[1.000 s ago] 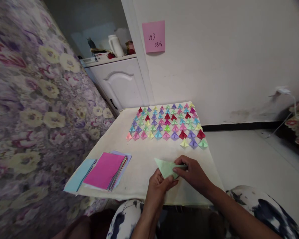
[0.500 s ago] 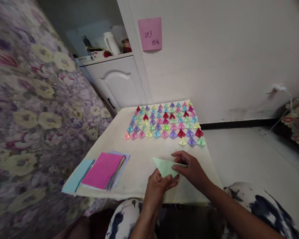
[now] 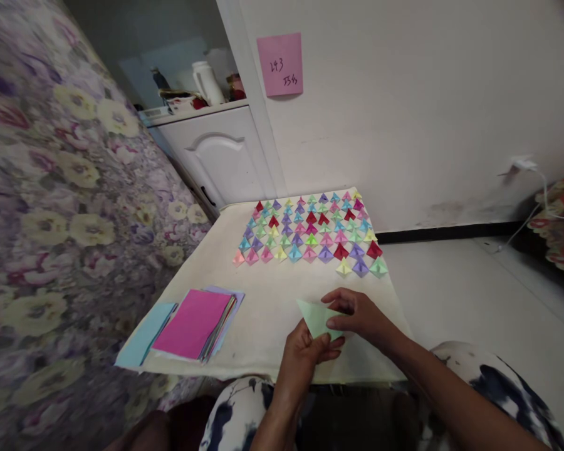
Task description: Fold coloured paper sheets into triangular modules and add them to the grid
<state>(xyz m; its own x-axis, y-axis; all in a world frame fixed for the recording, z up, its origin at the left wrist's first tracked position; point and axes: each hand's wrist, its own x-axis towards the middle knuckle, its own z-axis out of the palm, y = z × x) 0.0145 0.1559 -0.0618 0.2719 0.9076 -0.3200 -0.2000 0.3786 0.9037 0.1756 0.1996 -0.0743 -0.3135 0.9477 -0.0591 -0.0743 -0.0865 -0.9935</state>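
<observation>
A light green folded paper triangle (image 3: 314,315) is held above the near part of the table. My left hand (image 3: 305,354) grips its lower part, thumb on top and fingers beneath. At the paper's right side, my right hand (image 3: 357,316) pinches it between thumb and fingers, hiding the right corner. Beyond both hands, several small folded paper pieces (image 3: 326,253) in many colours stand in rows. The closest pieces to my right hand are yellow, purple and green (image 3: 378,267).
On the left of the cream-covered table (image 3: 207,263) lies a stack of coloured paper with a magenta sheet (image 3: 195,324) on top. Blue sheets (image 3: 145,335) lie beside it. A floral curtain (image 3: 75,207) hangs at left; a white cabinet (image 3: 225,153) and wall stand behind.
The green paper has shifted slightly right and turned in my left hand. My right thumb and fingers now cover more of its right side.
</observation>
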